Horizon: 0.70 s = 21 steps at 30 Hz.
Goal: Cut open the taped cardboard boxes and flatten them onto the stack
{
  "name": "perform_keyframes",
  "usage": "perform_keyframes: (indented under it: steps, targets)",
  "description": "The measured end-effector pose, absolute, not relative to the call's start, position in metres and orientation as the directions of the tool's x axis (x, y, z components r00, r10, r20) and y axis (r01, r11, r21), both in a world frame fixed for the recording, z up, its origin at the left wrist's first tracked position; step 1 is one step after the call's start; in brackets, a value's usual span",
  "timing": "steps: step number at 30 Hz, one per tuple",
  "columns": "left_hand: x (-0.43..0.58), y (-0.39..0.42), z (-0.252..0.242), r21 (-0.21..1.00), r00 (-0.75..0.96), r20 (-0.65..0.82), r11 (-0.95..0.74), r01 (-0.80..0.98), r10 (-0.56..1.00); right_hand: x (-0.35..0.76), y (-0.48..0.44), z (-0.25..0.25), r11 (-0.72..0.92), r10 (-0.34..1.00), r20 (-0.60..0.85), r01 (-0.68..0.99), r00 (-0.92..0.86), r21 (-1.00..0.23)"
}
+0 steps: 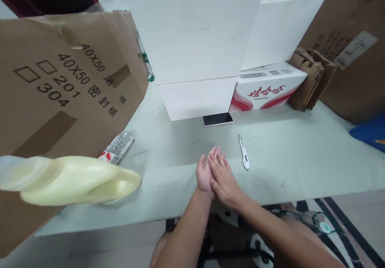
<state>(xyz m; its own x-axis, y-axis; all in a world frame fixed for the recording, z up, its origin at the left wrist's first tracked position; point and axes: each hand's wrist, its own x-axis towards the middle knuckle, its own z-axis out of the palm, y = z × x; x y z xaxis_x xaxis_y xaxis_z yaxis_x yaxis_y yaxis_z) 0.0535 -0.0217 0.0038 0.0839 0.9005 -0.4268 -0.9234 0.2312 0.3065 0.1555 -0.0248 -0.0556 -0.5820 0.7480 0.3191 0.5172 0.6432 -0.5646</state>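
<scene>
The left hand (203,176) and the right hand (224,179) are pressed flat together, palm against palm. Their fingers are straight and point away from the body, and nothing is held between them. The right hand lies over the left, so its back shows, while only the thumb side of the left can be seen. Both sit above the near part of the table (300,167), which is covered by a smooth, pale grey-green cloth with a few creases.

Nearest to the 2 hands is a knife (244,152), a slim white plastic cutter. It lies flat on the cloth just right of the fingertips, with its length running away from the table edge.

Beyond the fingertips lies a phone (217,119), a thin rectangle with a dark glossy screen, at the foot of a tall matte white board (195,39). Right of the board stands a carton (264,89) printed in red and white, then a stack of folded brown cardboard (309,77).

At left a large corrugated box (60,91) with tape strips is printed 40X50, 201 and 304. In front of it a pale yellow plastic jug (78,179) with a looped handle shows sideways, and what it rests on I cannot tell. A crinkled clear packet (118,147) lies on the cloth beside the box.
</scene>
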Motion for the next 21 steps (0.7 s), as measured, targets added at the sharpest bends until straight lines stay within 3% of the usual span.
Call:
perform_keyframes:
  steps: [4, 8, 13, 16, 18, 21]
  targets:
    - [0.061, -0.016, -0.013, 0.395, 0.067, -0.377, 0.226, -0.891, 0.924, 0.148, -0.045, -0.037, 0.733, 0.647, 0.322, 0.448, -0.691, -0.512]
    - [0.093, -0.021, -0.02, 0.488, -0.016, -0.363, 0.175, -0.855, 0.932, 0.153, -0.028, -0.019, 0.692, 0.705, 0.29, 0.538, -0.648, -0.481]
    - [0.096, -0.023, 0.001, 0.398, 0.192, -0.337, 0.324, -0.858, 0.922, 0.168, 0.009, -0.018, 0.5, 0.864, 0.226, 0.718, -0.45, -0.483]
    - [0.086, -0.018, 0.009, 0.35, 0.246, -0.351, 0.37, -0.86, 0.904, 0.167, 0.011, -0.024, 0.459, 0.888, 0.229, 0.735, -0.399, -0.499]
    - [0.084, -0.018, 0.006, 0.364, 0.173, -0.367, 0.313, -0.878, 0.914, 0.161, 0.003, -0.028, 0.502, 0.864, 0.266, 0.697, -0.427, -0.512]
    - [0.091, -0.026, -0.004, 0.429, -0.066, -0.324, 0.084, -0.899, 0.944, 0.151, -0.015, -0.028, 0.618, 0.783, 0.336, 0.6, -0.523, -0.508]
